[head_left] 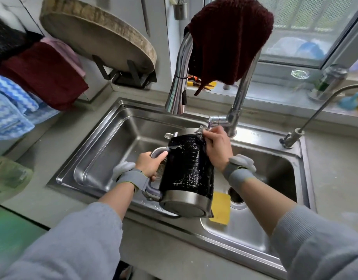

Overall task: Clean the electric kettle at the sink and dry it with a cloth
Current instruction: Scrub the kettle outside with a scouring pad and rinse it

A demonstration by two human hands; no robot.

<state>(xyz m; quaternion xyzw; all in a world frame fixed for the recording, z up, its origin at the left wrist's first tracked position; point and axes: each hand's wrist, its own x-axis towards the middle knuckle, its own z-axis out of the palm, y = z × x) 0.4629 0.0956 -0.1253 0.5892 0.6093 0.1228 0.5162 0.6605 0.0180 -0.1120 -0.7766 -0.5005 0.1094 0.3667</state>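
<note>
The electric kettle (187,168) is held tilted over the double stainless-steel sink (97,150), above the divider between the two basins, its base turned toward the near side and its lid end toward the far side. Its black body is flecked with white suds. The grey handle is gripped by the left hand (148,165), fingers curled round it. A steel-wool scrubber (202,130) is pinched in the right hand (217,147) and pressed against the far rim of the kettle — just beneath the faucet (179,85). A dark red cloth (228,37) is draped over the faucet's arch. A yellow sponge (220,207) lies in the right basin, just beside the kettle's base. At the far left, a round wooden cutting board (97,35) is propped in a black rack, and folded towels (32,81) hang nearby.
</note>
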